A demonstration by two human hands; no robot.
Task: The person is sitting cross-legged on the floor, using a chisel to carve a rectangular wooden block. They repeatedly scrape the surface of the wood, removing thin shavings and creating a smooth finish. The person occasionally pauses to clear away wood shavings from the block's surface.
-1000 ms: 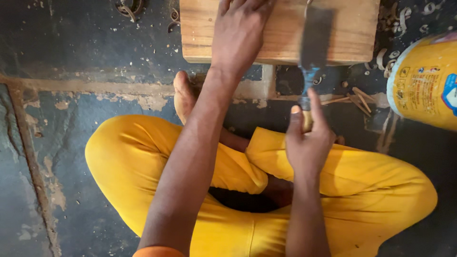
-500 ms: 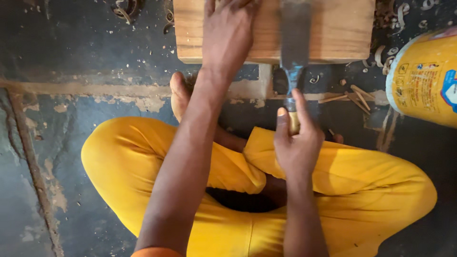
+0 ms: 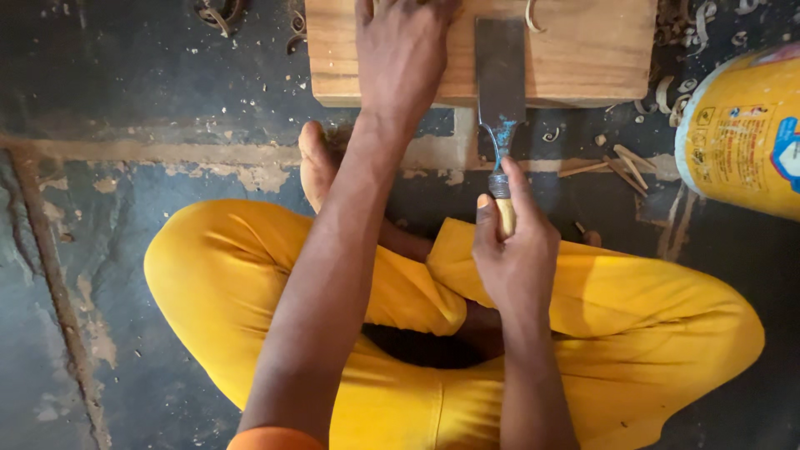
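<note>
Two hands busy from what I see: right hand (image 3: 517, 258) clamped round chisel (image 3: 502, 125) handle, blade now slid up onto wooden block (image 3: 583, 58), was short of it second ago, so cut underway. Left hand (image 3: 404, 50) flat, pressing block. Cracked dark floor (image 3: 125, 108), shavings (image 3: 621, 167), yellow bucket (image 3: 742, 133) beyond.

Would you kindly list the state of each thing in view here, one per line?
Wooden block: lying flat on the floor, pressed down by the left hand.
Chisel: blade flat on the block, handle gripped.
Left hand: palm down on the block.
Right hand: closed round the chisel handle.
Yellow bucket: standing at the right, partly out of frame.
Wood shavings: loose, scattered on the floor.
</note>
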